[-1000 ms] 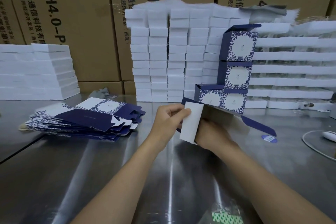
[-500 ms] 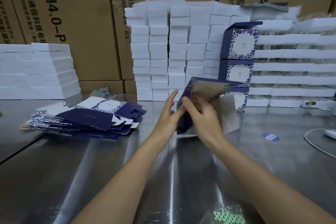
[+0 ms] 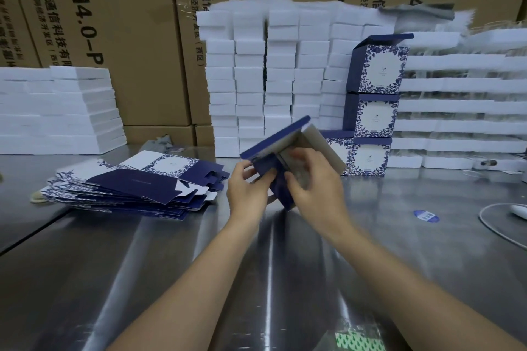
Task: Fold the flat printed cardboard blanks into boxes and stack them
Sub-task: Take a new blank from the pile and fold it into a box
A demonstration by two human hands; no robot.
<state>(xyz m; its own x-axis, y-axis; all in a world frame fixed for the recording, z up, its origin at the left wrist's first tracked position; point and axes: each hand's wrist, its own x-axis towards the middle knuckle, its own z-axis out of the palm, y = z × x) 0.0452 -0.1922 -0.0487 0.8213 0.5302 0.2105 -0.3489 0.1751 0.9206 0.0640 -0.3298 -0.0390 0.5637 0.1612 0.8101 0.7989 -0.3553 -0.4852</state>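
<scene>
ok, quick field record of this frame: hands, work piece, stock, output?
work piece: half-folded blue-and-white printed cardboard box, flaps open
left hand: grips the box's left side
right hand: fingers curled on the inner flaps, blurred
stock: fanned pile of flat printed blanks, left of the hands
output: four folded boxes, three stacked, one beside the bottom one
surface: shiny steel table

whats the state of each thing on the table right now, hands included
half-folded box: tilted, held in both hands, one end open
left hand: grips the box's left side
right hand: curled on the box's open end, blurred
flat blanks: unfolded, fanned pile on the table
finished boxes: folded, three in a column, one beside its base
top box: lid flap up
</scene>
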